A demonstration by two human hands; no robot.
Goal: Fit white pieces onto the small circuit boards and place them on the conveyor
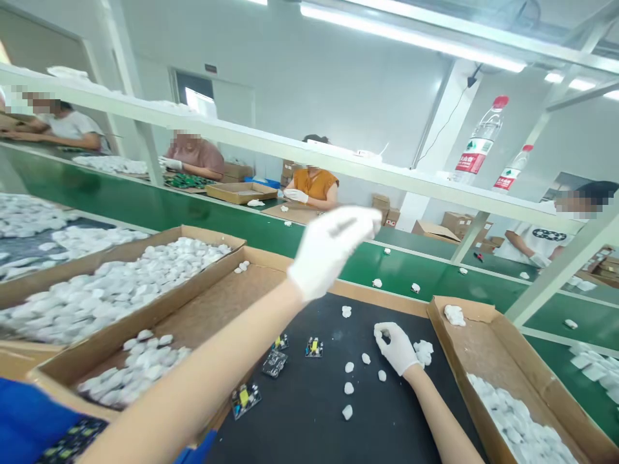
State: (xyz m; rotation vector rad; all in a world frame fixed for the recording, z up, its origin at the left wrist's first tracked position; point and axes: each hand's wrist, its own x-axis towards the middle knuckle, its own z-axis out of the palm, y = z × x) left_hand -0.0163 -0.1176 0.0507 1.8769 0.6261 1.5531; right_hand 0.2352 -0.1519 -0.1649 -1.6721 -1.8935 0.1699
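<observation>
My left hand, in a white glove, is raised over the near edge of the green conveyor belt. Its fingers are bunched together and slightly blurred; anything between them is hidden. Low over the black mat, my gloved right hand curls thumb and forefinger into a ring, and I cannot make out anything in the pinch. A crumpled white lump lies beside its wrist. Small white pieces are scattered to its left. Farther left sit several small circuit boards with yellow parts.
Cardboard trays with white pieces flank the mat on the left; another tray stands on the right. A white shelf rail crosses above the belt, carrying two bottles. Several people sit beyond. A blue bin is at lower left.
</observation>
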